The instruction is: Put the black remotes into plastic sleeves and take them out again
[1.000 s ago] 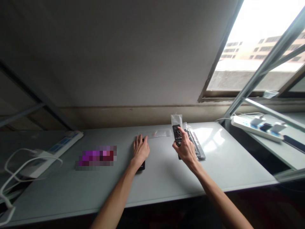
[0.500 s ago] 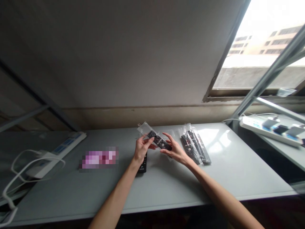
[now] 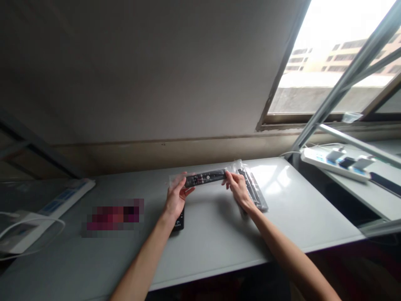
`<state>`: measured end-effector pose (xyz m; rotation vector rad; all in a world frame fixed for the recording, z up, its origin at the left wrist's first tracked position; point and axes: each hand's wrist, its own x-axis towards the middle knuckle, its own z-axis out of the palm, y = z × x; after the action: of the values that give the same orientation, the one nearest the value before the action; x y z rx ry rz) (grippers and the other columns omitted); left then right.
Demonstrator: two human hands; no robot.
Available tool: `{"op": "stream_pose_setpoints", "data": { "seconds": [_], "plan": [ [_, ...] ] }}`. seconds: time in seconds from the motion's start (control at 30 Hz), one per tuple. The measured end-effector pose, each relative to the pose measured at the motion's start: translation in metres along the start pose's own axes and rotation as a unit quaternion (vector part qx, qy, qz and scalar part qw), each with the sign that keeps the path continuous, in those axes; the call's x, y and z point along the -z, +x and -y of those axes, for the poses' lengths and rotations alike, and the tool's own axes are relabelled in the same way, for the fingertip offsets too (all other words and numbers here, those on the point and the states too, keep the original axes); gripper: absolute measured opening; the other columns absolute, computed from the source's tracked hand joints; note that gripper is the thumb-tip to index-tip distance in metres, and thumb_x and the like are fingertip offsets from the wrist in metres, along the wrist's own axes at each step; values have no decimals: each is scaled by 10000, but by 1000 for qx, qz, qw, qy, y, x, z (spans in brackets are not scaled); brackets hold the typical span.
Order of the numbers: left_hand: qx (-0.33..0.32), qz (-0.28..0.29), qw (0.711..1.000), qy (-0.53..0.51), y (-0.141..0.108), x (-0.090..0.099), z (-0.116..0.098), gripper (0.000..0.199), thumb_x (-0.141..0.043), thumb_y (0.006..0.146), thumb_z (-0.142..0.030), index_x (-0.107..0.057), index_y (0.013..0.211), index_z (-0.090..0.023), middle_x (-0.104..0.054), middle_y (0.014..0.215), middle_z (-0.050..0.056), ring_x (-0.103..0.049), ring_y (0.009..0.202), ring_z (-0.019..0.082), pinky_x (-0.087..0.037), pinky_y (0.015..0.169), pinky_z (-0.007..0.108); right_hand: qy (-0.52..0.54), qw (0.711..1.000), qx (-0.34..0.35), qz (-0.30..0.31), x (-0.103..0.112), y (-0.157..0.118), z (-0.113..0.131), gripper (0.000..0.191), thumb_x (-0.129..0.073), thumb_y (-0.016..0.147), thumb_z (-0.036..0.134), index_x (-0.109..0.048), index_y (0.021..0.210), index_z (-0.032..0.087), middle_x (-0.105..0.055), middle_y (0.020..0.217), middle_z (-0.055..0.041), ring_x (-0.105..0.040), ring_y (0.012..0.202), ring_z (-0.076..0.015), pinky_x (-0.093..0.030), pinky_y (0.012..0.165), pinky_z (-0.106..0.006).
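A black remote control (image 3: 208, 178) in a clear plastic sleeve is held up level above the desk, its buttons facing me. My left hand (image 3: 176, 197) grips its left end, where the loose end of the sleeve sticks out past the fingers. At the right end, the fingers of my right hand (image 3: 237, 186) pinch the remote. Below my left hand, another black remote (image 3: 179, 222) lies on the desk, partly hidden by the hand. Several bagged remotes (image 3: 257, 190) lie side by side just beyond my right hand, which covers part of them.
The grey desk (image 3: 206, 251) runs along the wall. A blurred-out pink and dark item (image 3: 114, 217) lies at the left. White power strips (image 3: 59, 205) with cables stand at the left, and another power strip (image 3: 336, 165) with plugged-in adapters sits at the right beside a metal frame post (image 3: 344, 79).
The held remote has turned from slanting down rightward to nearly level. My right hand, spread loosely before, now closes on its right end. The view has shifted slightly to the right.
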<state>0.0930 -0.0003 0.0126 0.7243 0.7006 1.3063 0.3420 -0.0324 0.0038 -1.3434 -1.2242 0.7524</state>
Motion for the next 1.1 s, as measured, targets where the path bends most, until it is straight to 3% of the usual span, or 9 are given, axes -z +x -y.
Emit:
{"op": "stream_pose_setpoints", "data": {
  "seconds": [0.13,0.3,0.43,0.57,0.67,0.73,0.9,1.0,1.1],
  "plan": [
    [15,-1,999,-34,4,2,2,349,-910,785,-242,-771,1094,-162,-826,1178,105,-814,937,202,-685,759,264,-149,978,138,-50,14,14,24,643,-481,1003,740,-453,591,247,-434,550,26,-364,543,-141,-336,582,-313],
    [68,-24,996,-56,6,6,0,183,-840,839,-163,-794,1016,-169,-846,1034,55,-814,853,165,-669,748,218,-33,982,185,-12,15,39,78,577,-596,946,774,-516,709,254,-543,690,11,-504,643,-158,-455,589,-293],
    [132,21,991,-31,5,6,1,211,-844,861,-246,-786,1045,-161,-839,1004,78,-794,742,167,-597,529,180,79,978,162,107,19,67,121,585,-690,894,773,-575,753,217,-602,689,13,-597,614,-137,-498,514,-247],
    [107,64,992,2,5,6,3,245,-865,861,-329,-762,896,-109,-816,875,106,-590,472,61,-455,395,148,123,972,197,47,49,104,141,465,-681,969,623,-615,857,176,-654,806,7,-686,675,-108,-506,565,-208],
    [57,-3,998,-40,7,6,-1,194,-872,856,-269,-754,897,-120,-812,868,84,-624,520,59,-526,486,140,183,955,217,-83,71,122,121,375,-513,1055,563,-575,964,205,-678,890,-1,-746,735,-116,-505,584,-208],
    [36,-45,995,-83,9,7,-6,148,-864,849,-193,-760,938,-137,-822,950,71,-713,654,84,-606,624,155,223,947,184,-144,68,117,91,350,-550,1015,586,-509,965,242,-690,880,1,-757,696,-136,-509,525,-206],
    [26,18,994,-102,6,9,-11,267,-840,843,-143,-777,1102,-136,-805,1046,78,-736,788,105,-615,704,174,154,985,-34,-70,4,60,7,431,-574,951,664,-385,984,278,-737,781,-5,-741,595,-187,-526,479,-257],
    [28,11,996,-82,4,8,-7,223,-826,854,-158,-765,1069,-152,-803,1032,74,-756,862,132,-617,747,205,53,996,-60,-44,-28,35,-19,374,-476,995,641,-386,996,278,-670,632,31,-645,463,-174,-452,431,-255],
    [32,0,998,-54,3,7,-4,219,-810,880,-178,-735,1085,-171,-799,1220,113,-761,1161,218,-623,973,315,2,997,-44,-63,-33,29,-26,321,-514,1000,589,-465,1013,272,-595,569,56,-533,412,-157,-361,424,-259]
  ]
}}
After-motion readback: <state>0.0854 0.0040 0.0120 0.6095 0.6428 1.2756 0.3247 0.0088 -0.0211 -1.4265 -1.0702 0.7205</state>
